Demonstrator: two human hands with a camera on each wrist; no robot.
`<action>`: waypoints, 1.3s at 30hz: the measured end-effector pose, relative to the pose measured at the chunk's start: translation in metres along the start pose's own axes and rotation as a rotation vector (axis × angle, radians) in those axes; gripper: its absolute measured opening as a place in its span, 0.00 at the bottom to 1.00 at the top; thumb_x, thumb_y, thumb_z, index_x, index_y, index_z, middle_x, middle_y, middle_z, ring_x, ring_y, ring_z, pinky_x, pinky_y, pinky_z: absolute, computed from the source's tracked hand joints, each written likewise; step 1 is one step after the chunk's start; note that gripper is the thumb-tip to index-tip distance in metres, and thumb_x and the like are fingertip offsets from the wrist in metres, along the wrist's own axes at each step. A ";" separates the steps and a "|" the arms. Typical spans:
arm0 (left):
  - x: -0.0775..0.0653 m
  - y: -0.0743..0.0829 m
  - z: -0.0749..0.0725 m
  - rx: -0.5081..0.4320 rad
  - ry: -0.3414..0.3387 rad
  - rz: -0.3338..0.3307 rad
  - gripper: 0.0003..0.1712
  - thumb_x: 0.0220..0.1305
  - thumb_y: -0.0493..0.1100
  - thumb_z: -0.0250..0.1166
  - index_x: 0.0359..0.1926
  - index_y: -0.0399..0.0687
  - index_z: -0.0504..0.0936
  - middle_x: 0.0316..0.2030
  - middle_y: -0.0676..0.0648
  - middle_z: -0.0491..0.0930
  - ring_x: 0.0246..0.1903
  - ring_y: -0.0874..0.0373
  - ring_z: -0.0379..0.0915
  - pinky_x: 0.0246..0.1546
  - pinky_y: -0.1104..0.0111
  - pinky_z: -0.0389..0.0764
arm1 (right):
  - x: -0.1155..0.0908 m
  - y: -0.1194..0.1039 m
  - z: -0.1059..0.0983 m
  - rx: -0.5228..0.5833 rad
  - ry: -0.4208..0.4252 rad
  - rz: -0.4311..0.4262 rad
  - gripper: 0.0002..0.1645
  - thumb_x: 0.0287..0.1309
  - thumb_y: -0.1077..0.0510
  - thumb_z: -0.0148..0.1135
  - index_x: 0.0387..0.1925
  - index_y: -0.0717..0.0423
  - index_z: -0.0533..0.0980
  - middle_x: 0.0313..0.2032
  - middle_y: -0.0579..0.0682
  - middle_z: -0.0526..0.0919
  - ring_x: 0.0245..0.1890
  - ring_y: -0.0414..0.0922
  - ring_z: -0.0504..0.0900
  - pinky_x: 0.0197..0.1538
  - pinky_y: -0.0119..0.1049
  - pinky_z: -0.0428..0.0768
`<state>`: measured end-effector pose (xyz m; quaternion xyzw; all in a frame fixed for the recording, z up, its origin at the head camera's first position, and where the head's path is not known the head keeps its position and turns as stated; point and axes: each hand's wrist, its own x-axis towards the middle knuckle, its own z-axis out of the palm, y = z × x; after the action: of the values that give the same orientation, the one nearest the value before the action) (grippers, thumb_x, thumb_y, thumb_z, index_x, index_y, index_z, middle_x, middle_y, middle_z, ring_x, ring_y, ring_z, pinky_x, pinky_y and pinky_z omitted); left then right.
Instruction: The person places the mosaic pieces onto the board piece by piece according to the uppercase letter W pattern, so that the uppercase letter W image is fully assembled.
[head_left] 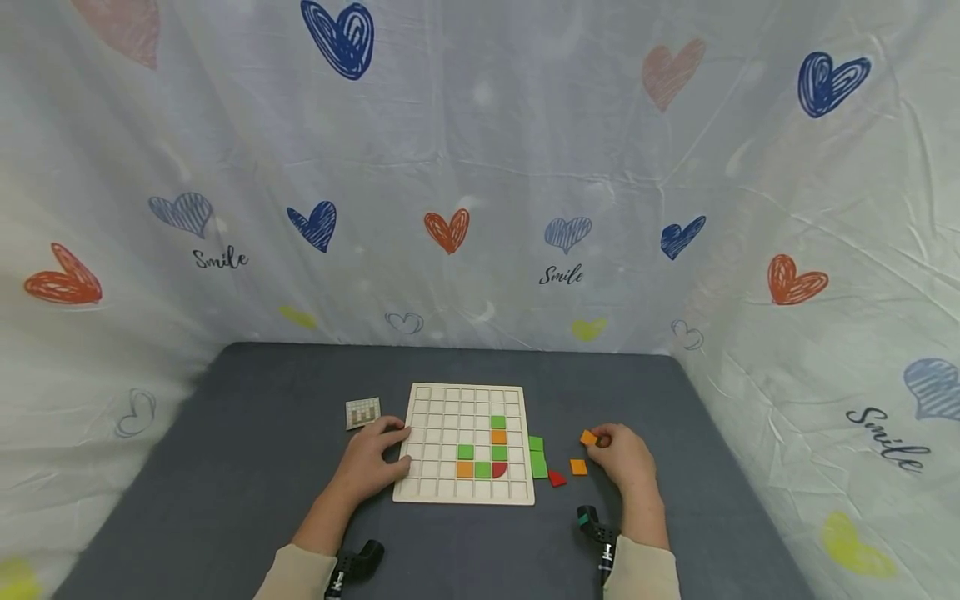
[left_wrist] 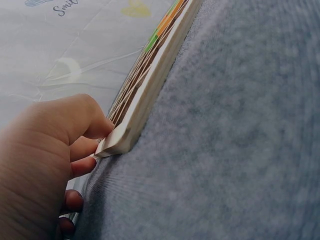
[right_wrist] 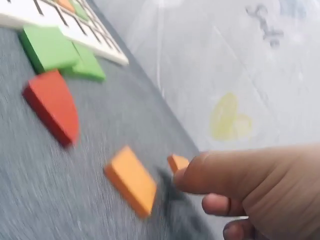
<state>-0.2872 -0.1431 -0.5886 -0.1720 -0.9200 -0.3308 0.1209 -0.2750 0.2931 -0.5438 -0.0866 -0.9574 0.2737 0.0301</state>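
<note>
A white wooden grid board (head_left: 442,412) lies on the table with green, orange and red tiles in several of its cells. My left hand (head_left: 369,460) pinches the board's left edge; in the left wrist view the thumb lies on the rim and fingers are at its side. To the right of the board, my right hand (head_left: 626,457) pinches an orange tile (head_left: 588,437) between thumb and fingers, which partly hide it. A second orange tile (right_wrist: 131,181) lies on the cloth close by. Left of that are a red rounded tile (right_wrist: 54,106) and green tiles (right_wrist: 47,47) beside the board.
A small card with a grid pattern (head_left: 363,412) lies left of the board, beyond the left hand. Dark grey cloth (head_left: 465,550) covers the table. A white curtain (head_left: 480,183) printed with hearts hangs behind and at both sides.
</note>
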 end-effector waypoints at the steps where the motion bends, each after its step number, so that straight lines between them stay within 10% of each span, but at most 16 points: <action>1: 0.000 0.000 0.000 0.000 0.001 0.000 0.26 0.60 0.43 0.73 0.60 0.43 0.88 0.57 0.44 0.80 0.57 0.42 0.78 0.55 0.43 0.79 | 0.000 -0.005 0.000 -0.001 0.001 -0.018 0.19 0.60 0.56 0.72 0.50 0.61 0.86 0.38 0.52 0.83 0.33 0.47 0.78 0.38 0.47 0.80; 22: 0.001 -0.002 0.000 -0.005 -0.022 -0.031 0.26 0.61 0.44 0.72 0.61 0.45 0.87 0.59 0.45 0.80 0.60 0.42 0.76 0.60 0.42 0.77 | 0.006 -0.142 0.035 -0.078 -0.154 -0.413 0.14 0.63 0.55 0.73 0.49 0.51 0.90 0.25 0.45 0.73 0.23 0.41 0.65 0.26 0.34 0.59; 39: 0.001 -0.003 0.000 -0.005 -0.041 -0.047 0.27 0.61 0.45 0.72 0.62 0.46 0.87 0.59 0.45 0.79 0.62 0.43 0.75 0.62 0.41 0.75 | 0.015 -0.168 0.077 -0.143 -0.316 -0.444 0.10 0.62 0.54 0.75 0.44 0.50 0.92 0.47 0.48 0.91 0.41 0.46 0.88 0.40 0.38 0.86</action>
<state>-0.2891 -0.1447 -0.5899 -0.1572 -0.9253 -0.3321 0.0939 -0.3228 0.1152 -0.5201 0.1669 -0.9627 0.2023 -0.0664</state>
